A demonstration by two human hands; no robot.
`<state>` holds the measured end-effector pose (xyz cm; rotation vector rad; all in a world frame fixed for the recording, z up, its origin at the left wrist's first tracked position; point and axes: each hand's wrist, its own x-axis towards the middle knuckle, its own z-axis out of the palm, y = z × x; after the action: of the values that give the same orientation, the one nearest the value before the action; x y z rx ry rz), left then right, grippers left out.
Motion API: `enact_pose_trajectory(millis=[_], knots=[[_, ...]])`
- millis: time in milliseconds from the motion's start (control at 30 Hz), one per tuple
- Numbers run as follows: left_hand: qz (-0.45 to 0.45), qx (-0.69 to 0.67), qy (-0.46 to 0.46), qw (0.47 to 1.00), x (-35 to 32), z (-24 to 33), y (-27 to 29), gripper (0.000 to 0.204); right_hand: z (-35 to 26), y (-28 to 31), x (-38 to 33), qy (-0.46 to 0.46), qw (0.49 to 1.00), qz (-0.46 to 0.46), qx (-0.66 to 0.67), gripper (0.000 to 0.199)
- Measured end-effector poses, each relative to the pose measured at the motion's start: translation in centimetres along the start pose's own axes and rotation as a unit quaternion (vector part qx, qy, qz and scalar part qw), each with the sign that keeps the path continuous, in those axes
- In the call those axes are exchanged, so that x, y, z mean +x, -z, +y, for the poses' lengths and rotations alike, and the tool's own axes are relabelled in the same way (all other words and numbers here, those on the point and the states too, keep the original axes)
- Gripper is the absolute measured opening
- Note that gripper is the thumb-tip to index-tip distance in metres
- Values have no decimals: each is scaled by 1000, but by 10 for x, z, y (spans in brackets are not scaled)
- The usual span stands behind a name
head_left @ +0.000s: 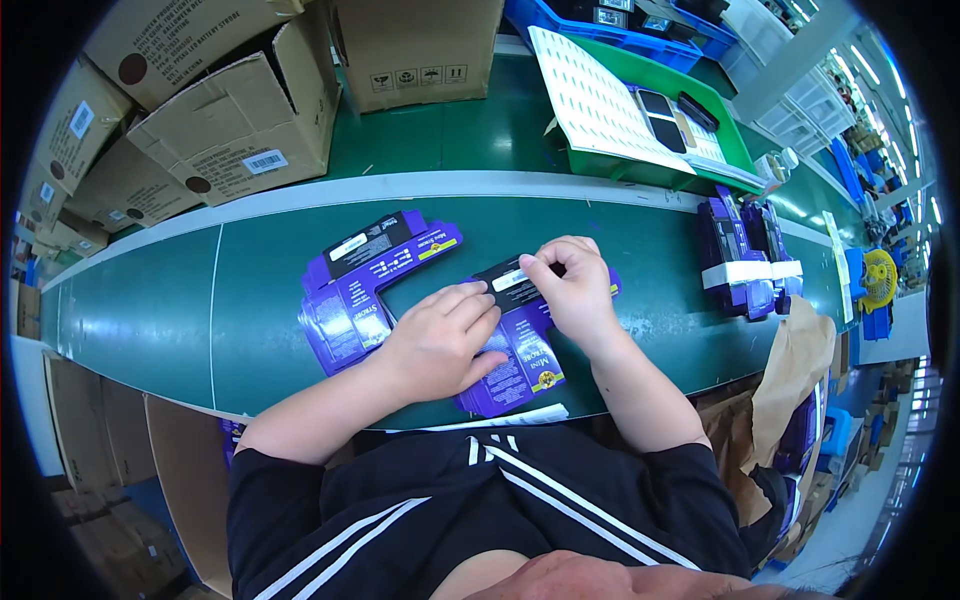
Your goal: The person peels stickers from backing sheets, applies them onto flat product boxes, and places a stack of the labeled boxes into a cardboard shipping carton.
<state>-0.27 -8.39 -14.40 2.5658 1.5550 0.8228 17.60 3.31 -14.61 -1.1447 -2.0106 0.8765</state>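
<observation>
A flattened purple carton (510, 360) with a black end panel lies on the green table in front of me. My left hand (445, 335) rests on its left side, fingers lying along the black panel and thumb spread out. Over the right end of that panel my right hand (575, 290) is closed, thumb and forefinger together; what they hold, if anything, I cannot make out. A white sticker (508, 279) shows on the black panel between the hands. To the left lies a stack of similar flat purple cartons (345, 315), the top one with a white sticker on its black panel.
A white sheet (500, 419) lies at the table's near edge. Strapped purple carton bundles (740, 272) stand at right, above brown paper (790, 370). Behind the pale ledge are a green bin (625, 165) with phone-like devices and cardboard boxes (240, 130).
</observation>
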Motion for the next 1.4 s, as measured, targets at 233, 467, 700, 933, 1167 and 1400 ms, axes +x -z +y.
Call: enact_pose_trajectory(millis=[233,467,700,933,1167,1400], knots=[[-5,13,16,1000,-3,3,-3,43,2,-3,0,8,1000,-13,-24,17],[-13,14,16,1000,-1,4,-1,44,5,-6,0,30,998,-4,-54,18],[-71,61,-6,996,7,4,4,49,4,0,2,55,992,-5,-110,17],[-95,54,-9,994,29,5,2,50,4,20,4,-41,998,-39,-12,11],[-104,25,27,994,26,-2,-6,55,13,68,13,170,956,-191,-144,60],[-53,-26,83,995,25,-3,14,63,-12,87,29,232,915,-265,-198,87]])
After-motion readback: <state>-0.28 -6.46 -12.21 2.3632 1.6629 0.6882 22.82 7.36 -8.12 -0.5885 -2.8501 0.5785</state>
